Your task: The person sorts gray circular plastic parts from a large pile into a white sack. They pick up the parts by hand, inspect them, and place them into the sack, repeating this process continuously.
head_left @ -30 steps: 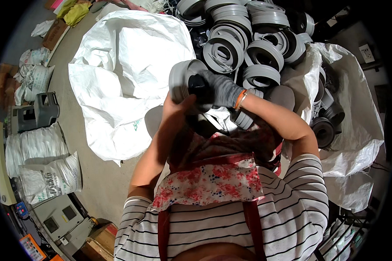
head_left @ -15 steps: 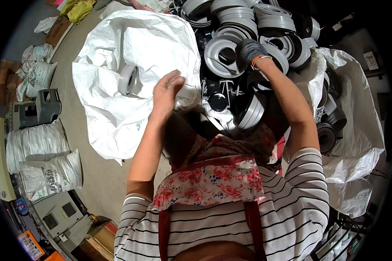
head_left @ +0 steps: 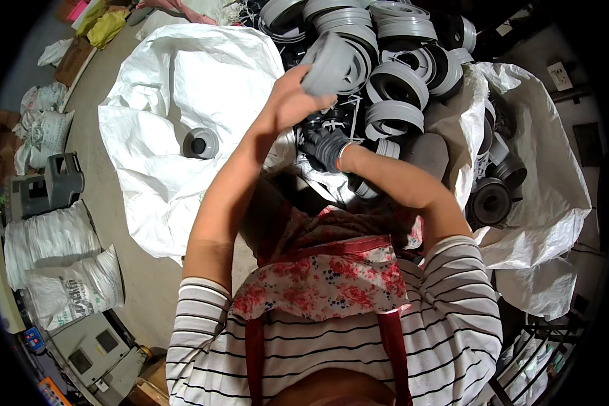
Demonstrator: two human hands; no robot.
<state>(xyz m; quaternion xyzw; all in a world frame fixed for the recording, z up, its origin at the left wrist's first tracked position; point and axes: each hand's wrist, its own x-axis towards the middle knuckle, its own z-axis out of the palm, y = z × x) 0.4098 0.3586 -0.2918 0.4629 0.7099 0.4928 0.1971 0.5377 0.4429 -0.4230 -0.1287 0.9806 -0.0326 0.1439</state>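
My bare left hand (head_left: 289, 101) is closed on a grey ring-shaped plastic part (head_left: 327, 66), tilted and blurred by motion, just right of a large white woven bag (head_left: 132, 162). Lower and to the right, my right hand (head_left: 328, 147), in a dark grey glove, reaches down among small black parts and thin white plastic strips. Its fingers look curled, but the dark parts hide what they grip. One grey round part (head_left: 201, 143) with a dark centre lies inside the white bag.
Stacked grey rings (head_left: 398, 84) and black parts fill the far middle. A second white bag (head_left: 551, 203) with dark round parts stands at right. Filled white sacks (head_left: 81, 287), a dark grey plastic casing (head_left: 57, 179) and a grey machine panel (head_left: 91, 348) line the left.
My left hand has moved right and now holds a grey ring part. My right hand has left the grey rings and come down toward me and left. The part in the bag has shifted.
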